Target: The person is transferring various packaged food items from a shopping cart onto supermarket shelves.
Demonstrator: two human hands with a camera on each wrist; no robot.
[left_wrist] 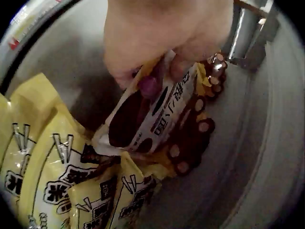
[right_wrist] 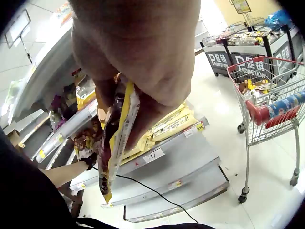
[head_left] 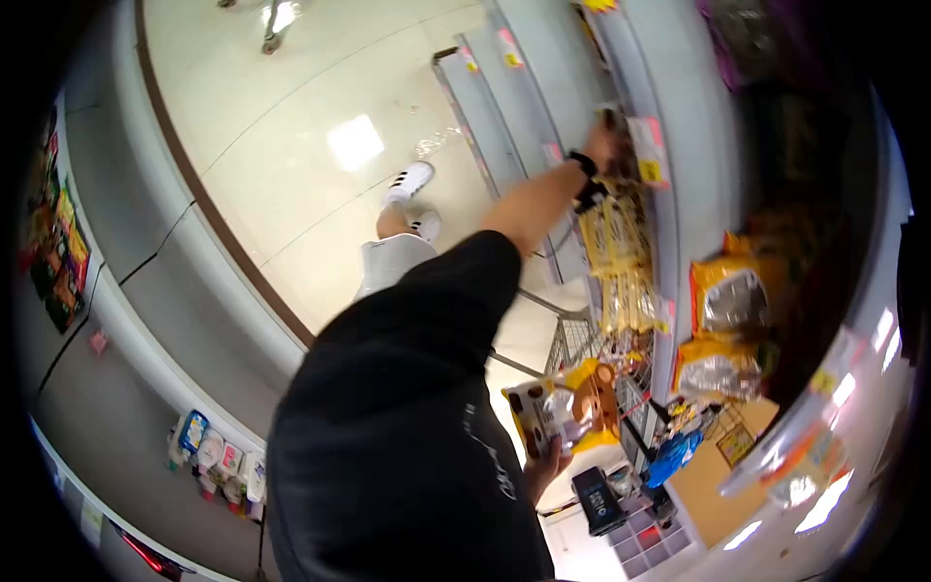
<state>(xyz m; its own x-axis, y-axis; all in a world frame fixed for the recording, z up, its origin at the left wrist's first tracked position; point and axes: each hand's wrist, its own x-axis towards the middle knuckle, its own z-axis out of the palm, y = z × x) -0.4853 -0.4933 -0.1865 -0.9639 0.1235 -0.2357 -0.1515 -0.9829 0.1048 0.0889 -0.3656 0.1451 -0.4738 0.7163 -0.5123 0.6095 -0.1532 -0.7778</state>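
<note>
My left hand (left_wrist: 167, 38) reaches into a shelf and grips the upper edge of a white, brown and yellow food bag (left_wrist: 138, 114) printed with dark lettering. Brown bear-paw shapes show along that bag's far side. Yellow bags with a chopstick print (left_wrist: 52, 157) stand packed beside it. In the head view the left hand (head_left: 606, 150) is partly hidden by the shelf edge. My right hand (head_left: 548, 470) holds a yellow bag with a bear print (head_left: 572, 407) low in front of the body. Seen edge-on in the right wrist view, this bag (right_wrist: 116, 138) sits between thumb and fingers.
Shelf tiers with price tags (head_left: 645, 155) run along the right. More yellow bags (head_left: 732, 301) lie on another tier. A shopping cart (right_wrist: 267, 109) with bags in it stands on the floor, near black promotion bins (right_wrist: 248, 57). A dark cable (right_wrist: 157, 191) crosses before the lower shelves.
</note>
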